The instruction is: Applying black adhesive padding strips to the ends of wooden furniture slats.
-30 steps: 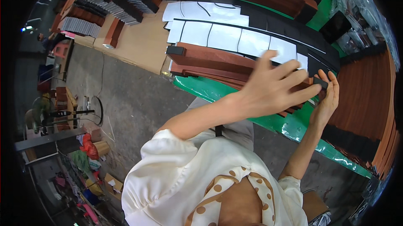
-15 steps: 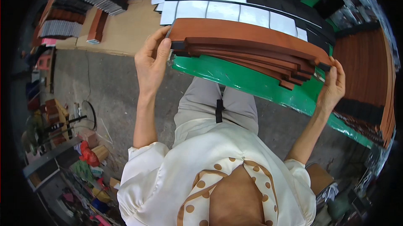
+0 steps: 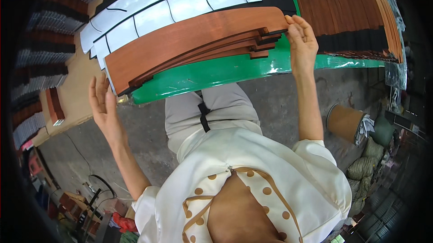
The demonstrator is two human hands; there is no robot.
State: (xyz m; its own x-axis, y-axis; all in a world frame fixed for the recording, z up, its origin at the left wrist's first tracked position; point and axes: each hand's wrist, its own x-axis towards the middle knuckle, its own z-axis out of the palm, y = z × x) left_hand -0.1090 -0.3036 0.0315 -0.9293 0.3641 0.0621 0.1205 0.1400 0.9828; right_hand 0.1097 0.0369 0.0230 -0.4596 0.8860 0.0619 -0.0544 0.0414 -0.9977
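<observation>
A long, curved reddish-brown wooden board (image 3: 198, 31) lies on top of several similar boards (image 3: 212, 53), whose stepped, dark-edged ends show along the near side. This stack rests on a green tabletop (image 3: 194, 76). At the left end of the top board, my left hand (image 3: 107, 112) has its fingers apart and raised, holding nothing; its fingertips are close to the board's end, and I cannot tell whether they touch. My right hand (image 3: 303, 44) has its thumb and bent fingers at the right end of the same board, gripping its corner.
Behind the boards lie white sheets (image 3: 153, 16) crossed by black strips, on black material. A big stack of brown boards (image 3: 343, 4) with black ends stands at right. Bundled pieces (image 3: 49, 49) line the far left. A brown drum (image 3: 343, 123) stands on the floor at right.
My view has turned, so the boards appear further left and tilted the other way. My left hand has let go of the top board's left end and opened; my right hand stays at its right end.
</observation>
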